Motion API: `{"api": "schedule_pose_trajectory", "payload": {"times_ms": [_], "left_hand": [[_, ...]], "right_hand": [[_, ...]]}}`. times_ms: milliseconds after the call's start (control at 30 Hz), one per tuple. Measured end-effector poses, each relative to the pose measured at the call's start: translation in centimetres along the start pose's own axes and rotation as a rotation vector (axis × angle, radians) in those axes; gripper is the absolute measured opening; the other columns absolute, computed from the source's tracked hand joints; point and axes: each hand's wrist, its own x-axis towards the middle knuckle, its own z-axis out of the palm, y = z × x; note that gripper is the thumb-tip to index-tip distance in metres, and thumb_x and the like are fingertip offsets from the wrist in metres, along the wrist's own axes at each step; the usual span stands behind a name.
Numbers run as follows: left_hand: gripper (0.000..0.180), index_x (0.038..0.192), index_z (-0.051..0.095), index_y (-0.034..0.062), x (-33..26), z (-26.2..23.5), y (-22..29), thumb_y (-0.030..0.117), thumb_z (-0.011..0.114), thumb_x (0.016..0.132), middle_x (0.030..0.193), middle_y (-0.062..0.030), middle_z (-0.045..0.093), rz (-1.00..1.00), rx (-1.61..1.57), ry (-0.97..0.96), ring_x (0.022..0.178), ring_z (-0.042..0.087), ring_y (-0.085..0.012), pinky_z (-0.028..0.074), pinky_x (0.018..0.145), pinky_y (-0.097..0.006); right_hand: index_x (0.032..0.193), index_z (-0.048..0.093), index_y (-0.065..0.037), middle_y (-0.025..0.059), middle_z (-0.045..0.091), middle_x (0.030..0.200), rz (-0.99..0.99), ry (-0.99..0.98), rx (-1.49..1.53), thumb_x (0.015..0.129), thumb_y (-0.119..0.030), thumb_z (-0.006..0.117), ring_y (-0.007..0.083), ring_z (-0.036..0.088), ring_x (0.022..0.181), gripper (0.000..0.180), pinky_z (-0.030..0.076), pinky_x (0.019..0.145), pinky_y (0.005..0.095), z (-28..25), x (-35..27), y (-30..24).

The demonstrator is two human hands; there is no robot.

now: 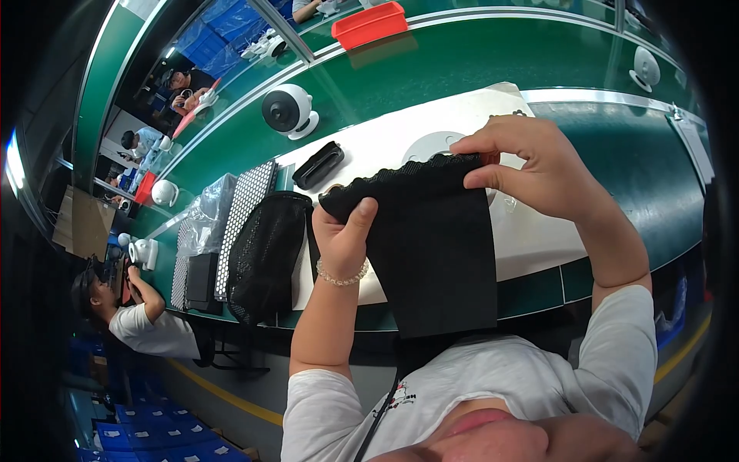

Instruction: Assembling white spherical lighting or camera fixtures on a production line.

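Note:
A black cloth (435,254) with a scalloped upper edge is stretched between my two hands and hangs down in front of me, past the table's near edge. My left hand (342,239) is closed on its upper left corner, thumb on top, a beaded bracelet at the wrist. With thumb and fingers, my right hand (531,165) pinches its upper right corner. Beneath and behind the cloth lies a white sheet (531,239). A round white thing (427,145) on the sheet is partly hidden by the cloth. Beside my left hand is a slim black case (318,165).
Left of my left arm lie a black mesh bag (265,250), a perforated panel (246,208), and clear plastic wrap (215,208). A white-and-black camera-like device (289,112) stands on the green table (454,58), near a red tray (369,27). A co-worker (150,316) sits at left.

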Motion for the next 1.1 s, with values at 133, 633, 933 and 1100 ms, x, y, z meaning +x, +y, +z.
{"api": "schedule_pose_trajectory", "payload": {"times_ms": [133, 633, 933, 1100], "left_hand": [[0.02, 0.067, 0.051, 0.005, -0.1, 0.1, 0.1, 0.012, 0.065, 0.079, 0.061, 0.0066, 0.044, 0.009, 0.007, 0.001, 0.054, 0.036, -0.0027, 0.027, 0.05, -0.018], [0.012, 0.07, 0.055, 0.0014, -0.2, 0.1, 0.4, 0.003, 0.066, 0.075, 0.064, 0.0044, 0.044, 0.078, 0.074, -0.094, 0.053, 0.038, -0.0019, 0.03, 0.047, -0.017], [0.016, 0.07, 0.051, 0.0036, -0.3, 0.2, 0.5, 0.003, 0.067, 0.075, 0.06, 0.0046, 0.047, 0.055, 0.045, -0.103, 0.052, 0.038, -0.0015, 0.03, 0.047, -0.017], [0.016, 0.071, 0.051, 0.0028, -0.4, 0.2, 0.5, 0.003, 0.067, 0.075, 0.061, 0.0038, 0.049, 0.038, 0.062, -0.11, 0.054, 0.04, -0.0018, 0.031, 0.048, -0.017]], "right_hand": [[0.091, 0.063, 0.0, 0.0071, 0.061, 0.074, 0.008, 0.003, 0.088, 0.078, -0.018, 0.064, 0.0131, 0.055, 0.066, 0.022, 0.044, 0.06, 0.0243, 0.0, 0.1, 0.2], [0.095, 0.057, -0.001, 0.0043, 0.058, 0.075, -0.011, 0.232, 0.134, 0.088, -0.019, 0.051, 0.0104, 0.056, 0.067, 0.02, 0.045, 0.065, 0.0218, -1.0, 0.5, 1.3], [0.086, 0.057, -0.004, 0.0119, 0.057, 0.107, -0.217, 0.108, 0.217, 0.076, 0.006, 0.056, 0.0225, 0.054, 0.102, 0.014, 0.044, 0.087, 0.0304, -0.4, -0.1, 0.1], [0.104, 0.053, -0.006, 0.0073, 0.058, 0.101, -0.117, 0.067, 0.113, 0.073, 0.002, 0.061, 0.019, 0.054, 0.095, 0.033, 0.039, 0.087, 0.0314, 0.7, -0.2, -1.4]]}}
